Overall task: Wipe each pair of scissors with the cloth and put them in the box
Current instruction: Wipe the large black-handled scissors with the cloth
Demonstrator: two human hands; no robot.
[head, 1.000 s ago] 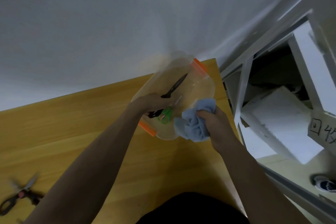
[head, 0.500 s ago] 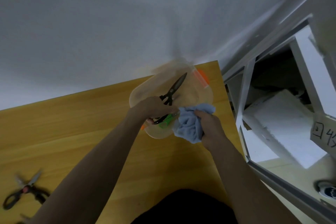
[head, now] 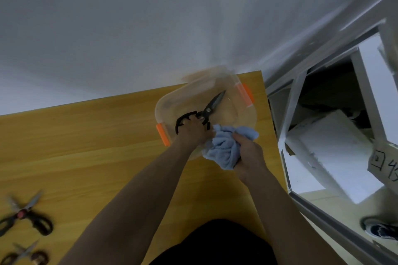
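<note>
The picture is dim and flat, with soft even light, no hard glare, and only faint shadows on the wooden counter [head: 86, 157] under the forearms. Wide-angle distortion bends the counter edge and the white shelving [head: 323, 125] at the right, which leans steeply. Motion blur smears the far rim of the clear box [head: 206, 73] and the spare scissors [head: 23, 217] at the lower left, while the black scissors [head: 210, 108] in the box stay fairly sharp
</note>
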